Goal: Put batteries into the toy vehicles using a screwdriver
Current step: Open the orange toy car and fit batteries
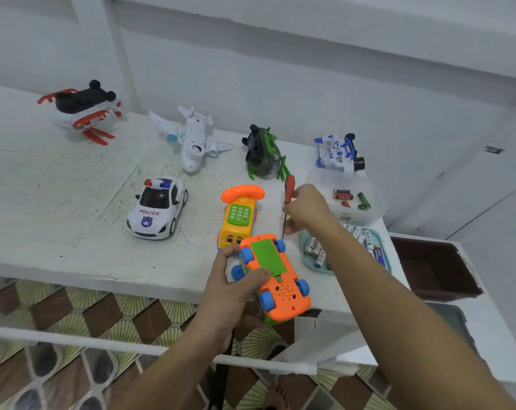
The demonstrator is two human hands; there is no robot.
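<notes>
My left hand (234, 284) grips an upturned orange toy car (276, 279) with blue wheels and a green battery cover, held over the table's front edge, thumb on the cover. My right hand (305, 208) pinches a red-handled screwdriver (289, 193) upright, its thin shaft pointing down toward the car's far end. A teal tray (307, 258) with several white batteries lies under my right forearm. Behind it stands a clear tub (372, 214) with a few red and green batteries.
On the white table (73, 226) stand a yellow phone car (239, 220), a police car (157, 210), a white plane (191, 137), a green helicopter (264, 152), a blue-white toy (338, 152) and a red-white toy (82, 112). A brown box (434, 270) sits at right.
</notes>
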